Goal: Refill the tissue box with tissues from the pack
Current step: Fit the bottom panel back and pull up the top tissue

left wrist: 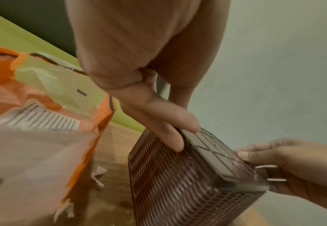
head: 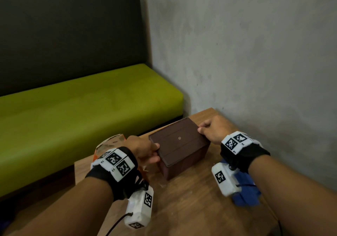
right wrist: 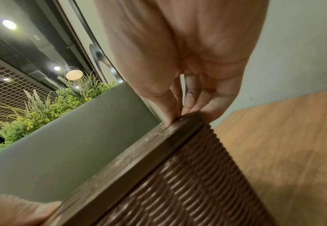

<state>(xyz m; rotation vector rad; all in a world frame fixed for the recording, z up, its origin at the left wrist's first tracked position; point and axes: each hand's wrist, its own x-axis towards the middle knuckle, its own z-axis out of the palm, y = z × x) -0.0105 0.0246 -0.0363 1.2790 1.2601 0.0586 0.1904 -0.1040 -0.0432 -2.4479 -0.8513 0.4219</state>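
Observation:
A brown tissue box point(head: 184, 162) with woven-pattern sides point(left wrist: 168, 175) stands on the wooden table point(head: 200, 208). A flat brown panel point(head: 177, 142) lies across its top. My left hand point(head: 145, 150) pinches the panel's near-left end, thumb above and fingers point(left wrist: 170, 131) at its edge. My right hand point(head: 209, 128) pinches the far-right end, fingertips point(right wrist: 176, 107) on the rim point(right wrist: 129, 165). The torn orange tissue pack point(head: 113, 141) lies just left of the box, behind my left wrist; its paper contents point(left wrist: 32, 145) show in the left wrist view.
A blue cloth point(head: 246, 186) lies on the table under my right wrist. A grey wall point(head: 255, 62) runs along the table's right side. A green bench seat point(head: 73, 111) sits beyond the left edge. Small paper scraps point(left wrist: 98, 175) lie beside the pack.

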